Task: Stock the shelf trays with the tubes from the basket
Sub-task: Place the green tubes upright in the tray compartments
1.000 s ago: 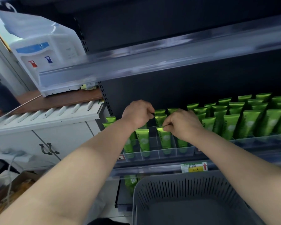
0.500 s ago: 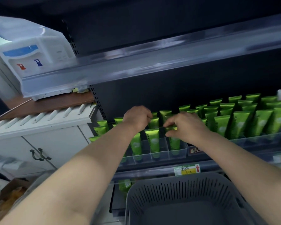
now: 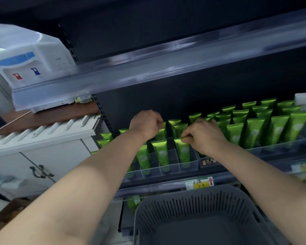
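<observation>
Green tubes stand in rows in clear divided shelf trays point(image 3: 187, 166). My right hand point(image 3: 204, 136) pinches the top edge of a front-row green tube point(image 3: 183, 150) standing in its slot. My left hand point(image 3: 145, 123) is curled over the tops of tubes just left of it and pinches the crimp of a second-row tube point(image 3: 160, 134). The grey slotted basket point(image 3: 189, 206) sits below the shelf edge, and its visible floor holds no tubes.
More green tubes point(image 3: 254, 128) fill the trays to the right. A clear upper shelf lip point(image 3: 148, 75) overhangs the hands. A white water dispenser point(image 3: 26, 64) stands on a wooden top at left, above a white cabinet point(image 3: 42, 156). A yellow price tag point(image 3: 200, 183) sits on the shelf rail.
The view has shifted so the shelf sits lower and further left. Both hands stay among the front tubes, and the right hand has closed down onto a front-row tube's top.
</observation>
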Tool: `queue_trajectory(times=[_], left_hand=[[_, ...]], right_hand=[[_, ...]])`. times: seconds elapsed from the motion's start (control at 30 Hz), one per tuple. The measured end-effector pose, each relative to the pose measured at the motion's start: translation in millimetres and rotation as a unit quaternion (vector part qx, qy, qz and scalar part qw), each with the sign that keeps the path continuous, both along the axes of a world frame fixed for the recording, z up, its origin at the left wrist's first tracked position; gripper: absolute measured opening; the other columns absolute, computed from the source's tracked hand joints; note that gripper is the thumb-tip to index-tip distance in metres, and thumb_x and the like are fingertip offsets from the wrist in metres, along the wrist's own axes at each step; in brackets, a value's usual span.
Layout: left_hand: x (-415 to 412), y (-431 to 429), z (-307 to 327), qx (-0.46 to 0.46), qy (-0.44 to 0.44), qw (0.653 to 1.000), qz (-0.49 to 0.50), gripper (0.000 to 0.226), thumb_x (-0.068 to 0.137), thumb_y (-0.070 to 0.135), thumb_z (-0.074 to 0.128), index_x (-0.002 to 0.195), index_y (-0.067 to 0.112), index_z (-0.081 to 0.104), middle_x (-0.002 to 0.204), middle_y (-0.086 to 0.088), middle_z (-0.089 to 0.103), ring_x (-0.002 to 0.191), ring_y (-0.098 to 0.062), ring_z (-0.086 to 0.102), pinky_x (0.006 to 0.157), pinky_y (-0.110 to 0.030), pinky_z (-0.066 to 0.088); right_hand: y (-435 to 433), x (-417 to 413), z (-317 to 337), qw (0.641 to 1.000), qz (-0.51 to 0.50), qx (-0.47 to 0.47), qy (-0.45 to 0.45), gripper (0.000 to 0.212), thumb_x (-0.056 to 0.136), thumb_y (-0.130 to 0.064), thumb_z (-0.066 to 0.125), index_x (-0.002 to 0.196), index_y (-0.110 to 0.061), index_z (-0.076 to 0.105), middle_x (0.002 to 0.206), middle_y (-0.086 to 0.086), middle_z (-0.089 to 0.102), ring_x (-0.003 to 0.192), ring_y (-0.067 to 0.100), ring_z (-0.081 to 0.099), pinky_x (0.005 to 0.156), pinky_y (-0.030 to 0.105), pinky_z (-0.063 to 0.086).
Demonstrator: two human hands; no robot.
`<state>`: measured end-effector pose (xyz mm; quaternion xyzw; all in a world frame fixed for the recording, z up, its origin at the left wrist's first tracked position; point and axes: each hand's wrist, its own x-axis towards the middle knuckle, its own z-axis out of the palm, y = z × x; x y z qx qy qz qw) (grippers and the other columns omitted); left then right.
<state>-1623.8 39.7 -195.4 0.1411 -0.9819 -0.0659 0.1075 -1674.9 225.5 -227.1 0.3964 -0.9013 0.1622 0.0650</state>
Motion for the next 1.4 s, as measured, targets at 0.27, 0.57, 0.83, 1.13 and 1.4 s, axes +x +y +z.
queue_trajectory(times=[0.27,0.57,0.83,1.13,1.4], left_hand=[[-19,21,-4,0.017,0.003,0.999,-0.035,0.021,0.088,0.028,0.065,0.108,0.027,0.069,0.115,0.006,0.068,0.107,-0.016,0.061,0.094,-0.034,0.049],[-41,40,-14,-0.005,-0.023,0.998,-0.050,0.021,0.090,0.019,0.056,0.101,0.026,0.072,0.111,0.005,0.069,0.103,-0.018,0.062,0.087,-0.030,0.049],[-38,39,-13,-0.035,-0.028,0.999,-0.016,0.024,0.090,0.014,0.057,0.104,0.026,0.071,0.111,0.002,0.069,0.103,-0.020,0.063,0.088,-0.031,0.051],[-16,46,-3,0.006,0.054,0.998,-0.026,0.023,0.091,0.023,0.060,0.112,0.024,0.068,0.113,0.000,0.069,0.107,-0.021,0.061,0.091,-0.037,0.049],[40,71,-10,0.005,0.173,0.982,-0.068,0.020,0.092,0.019,0.057,0.104,0.025,0.071,0.102,0.003,0.071,0.101,-0.017,0.058,0.083,-0.032,0.050]], right_hand=[[3,0,-4,1.000,0.008,-0.007,0.003,0.023,0.089,-0.043,0.058,0.112,-0.041,0.065,0.112,-0.010,0.065,0.118,0.014,0.044,0.095,0.039,0.028],[33,-12,0,0.999,0.002,-0.034,0.010,0.035,0.081,-0.039,0.070,0.115,-0.038,0.064,0.118,-0.008,0.063,0.122,0.013,0.040,0.100,0.038,0.028],[39,-11,-2,0.998,0.014,-0.068,0.004,0.031,0.082,-0.033,0.071,0.113,-0.034,0.067,0.113,-0.010,0.066,0.114,0.014,0.047,0.096,0.035,0.035],[41,1,1,0.998,0.010,-0.065,0.019,0.029,0.083,-0.033,0.070,0.112,-0.032,0.067,0.116,-0.009,0.066,0.116,0.016,0.049,0.097,0.037,0.038],[59,34,-19,0.999,0.009,-0.025,0.029,0.022,0.087,-0.032,0.066,0.108,-0.033,0.068,0.109,-0.012,0.069,0.107,0.015,0.055,0.098,0.038,0.040]])
